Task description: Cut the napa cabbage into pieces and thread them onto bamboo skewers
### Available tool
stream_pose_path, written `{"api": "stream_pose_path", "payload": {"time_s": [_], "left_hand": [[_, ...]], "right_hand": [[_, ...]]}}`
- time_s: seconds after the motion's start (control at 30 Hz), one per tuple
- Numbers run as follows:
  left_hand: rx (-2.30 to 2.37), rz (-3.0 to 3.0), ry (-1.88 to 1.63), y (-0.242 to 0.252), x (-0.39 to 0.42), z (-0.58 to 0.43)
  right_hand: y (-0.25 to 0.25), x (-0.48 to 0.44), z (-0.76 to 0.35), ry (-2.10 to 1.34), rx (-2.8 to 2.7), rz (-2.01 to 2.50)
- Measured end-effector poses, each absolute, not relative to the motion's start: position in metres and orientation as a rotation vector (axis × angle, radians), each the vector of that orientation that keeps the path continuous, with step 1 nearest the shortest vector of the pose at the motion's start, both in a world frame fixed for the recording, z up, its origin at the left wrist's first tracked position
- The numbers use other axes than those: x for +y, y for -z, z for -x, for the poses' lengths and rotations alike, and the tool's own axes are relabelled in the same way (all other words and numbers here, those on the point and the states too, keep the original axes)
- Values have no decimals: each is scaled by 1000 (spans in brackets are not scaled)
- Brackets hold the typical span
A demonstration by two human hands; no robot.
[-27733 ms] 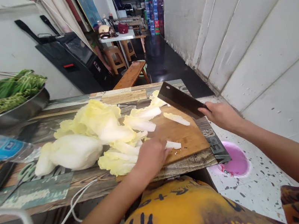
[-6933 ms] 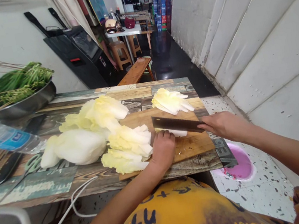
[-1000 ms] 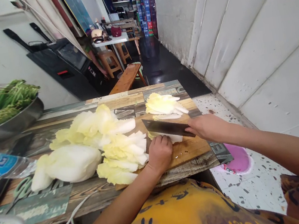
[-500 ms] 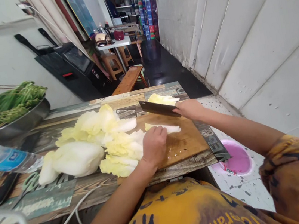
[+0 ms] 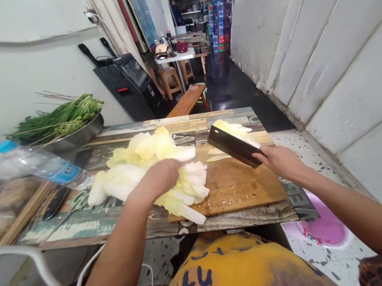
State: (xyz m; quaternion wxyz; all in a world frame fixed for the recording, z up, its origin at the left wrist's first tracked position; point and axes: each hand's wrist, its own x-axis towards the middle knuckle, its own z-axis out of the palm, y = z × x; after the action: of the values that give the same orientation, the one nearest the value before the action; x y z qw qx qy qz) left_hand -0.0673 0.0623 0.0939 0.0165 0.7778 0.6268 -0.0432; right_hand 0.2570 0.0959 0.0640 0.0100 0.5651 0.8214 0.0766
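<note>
The right hand (image 5: 278, 160) has its grip closed around the handle of the cleaver (image 5: 232, 145). The left hand (image 5: 165, 176) is at the cabbage leaves (image 5: 195, 181), cutting board (image 5: 251, 184) left side; grip indeterminable. Hazard: moisture (image 5: 230, 202) may let leaves slip, exposing fingers.

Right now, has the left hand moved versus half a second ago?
Yes. Judged against the cutting board, the left hand has gone left and slightly farther from the body, now at the cabbage leaves.
</note>
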Motion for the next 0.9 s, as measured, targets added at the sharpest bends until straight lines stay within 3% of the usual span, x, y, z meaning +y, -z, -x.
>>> {"api": "stream_pose_path", "payload": {"time_s": [0.13,0.4,0.67,0.9], "left_hand": [[2073,-2391,-16,-108,97,53],[1991,-2283,421,-75,166,42],[1896,-2292,548,-73,167,41],[2131,-2407,257,-87,159,36]], "right_hand": [[-68,91,-261,-217,2591,-1719],[-102,92,-282,-100,2615,-1395],[-80,131,-270,-99,2581,-1796],[-85,120,-286,63,2559,-2136]]}}
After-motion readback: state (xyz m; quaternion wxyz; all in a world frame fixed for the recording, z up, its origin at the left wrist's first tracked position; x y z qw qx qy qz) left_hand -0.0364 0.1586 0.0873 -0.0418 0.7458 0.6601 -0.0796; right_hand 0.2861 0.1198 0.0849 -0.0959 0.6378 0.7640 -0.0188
